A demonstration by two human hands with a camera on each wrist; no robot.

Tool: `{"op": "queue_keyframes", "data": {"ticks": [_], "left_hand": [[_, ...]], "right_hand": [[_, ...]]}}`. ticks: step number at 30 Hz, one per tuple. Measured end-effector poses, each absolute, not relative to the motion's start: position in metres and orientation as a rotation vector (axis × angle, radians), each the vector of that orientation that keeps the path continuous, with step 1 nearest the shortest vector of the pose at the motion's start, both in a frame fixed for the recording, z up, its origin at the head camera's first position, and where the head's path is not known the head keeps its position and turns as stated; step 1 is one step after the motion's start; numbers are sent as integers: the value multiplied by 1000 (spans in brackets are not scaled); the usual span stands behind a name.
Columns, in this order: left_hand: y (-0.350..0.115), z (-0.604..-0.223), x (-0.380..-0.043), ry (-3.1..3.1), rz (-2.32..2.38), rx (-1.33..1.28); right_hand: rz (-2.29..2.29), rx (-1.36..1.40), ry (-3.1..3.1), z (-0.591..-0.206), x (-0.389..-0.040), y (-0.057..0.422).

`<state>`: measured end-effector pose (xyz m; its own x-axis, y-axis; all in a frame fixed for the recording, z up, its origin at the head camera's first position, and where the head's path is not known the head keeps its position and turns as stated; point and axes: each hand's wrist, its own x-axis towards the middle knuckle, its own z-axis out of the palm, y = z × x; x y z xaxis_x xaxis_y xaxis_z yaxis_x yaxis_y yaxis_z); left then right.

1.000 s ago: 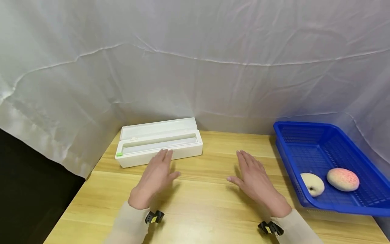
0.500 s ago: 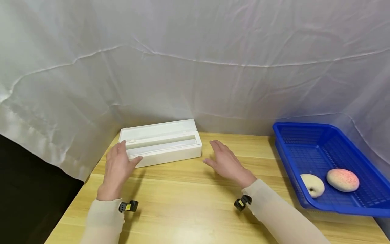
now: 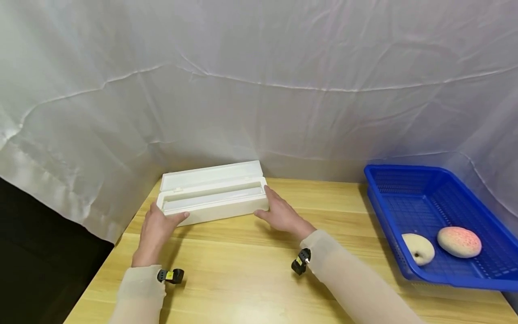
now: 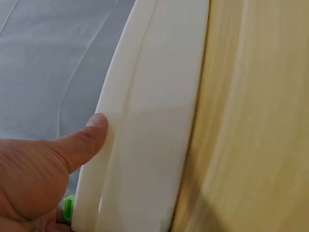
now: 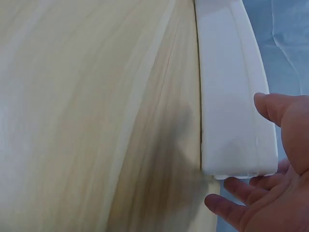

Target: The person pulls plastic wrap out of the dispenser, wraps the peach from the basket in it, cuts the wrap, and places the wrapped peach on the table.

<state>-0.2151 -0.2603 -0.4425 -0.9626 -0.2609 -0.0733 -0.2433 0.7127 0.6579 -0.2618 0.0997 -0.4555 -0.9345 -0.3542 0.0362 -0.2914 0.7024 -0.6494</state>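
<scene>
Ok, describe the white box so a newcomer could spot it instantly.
Find the wooden table, then its back left, by the pale curtain. Between the left hand and right hand sits a long box: unlike the blue basket, it is white with an open lid.

One wood-grain counter, one long white box, one small green piece, one blue rectangular plastic basket, two rounded fruits, one cream, one flushed pink, two black wrist-worn devices.

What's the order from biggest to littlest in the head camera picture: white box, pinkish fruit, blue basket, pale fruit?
1. Blue basket
2. White box
3. Pinkish fruit and pale fruit: can't rank these; the basket hides part of the pale one.
</scene>
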Motion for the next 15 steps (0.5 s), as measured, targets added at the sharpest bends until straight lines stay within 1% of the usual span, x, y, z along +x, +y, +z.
{"op": "queue_keyframes", "data": {"ticks": [8, 15], "left_hand": [[-259, -444, -211, -2862, -1092, 357], [-236, -444, -210, -2860, -1149, 254]], "right_hand": [[-1048, -337, 2887, -456, -250, 100], [-1066, -153, 3012, -457, -225, 128]]}}
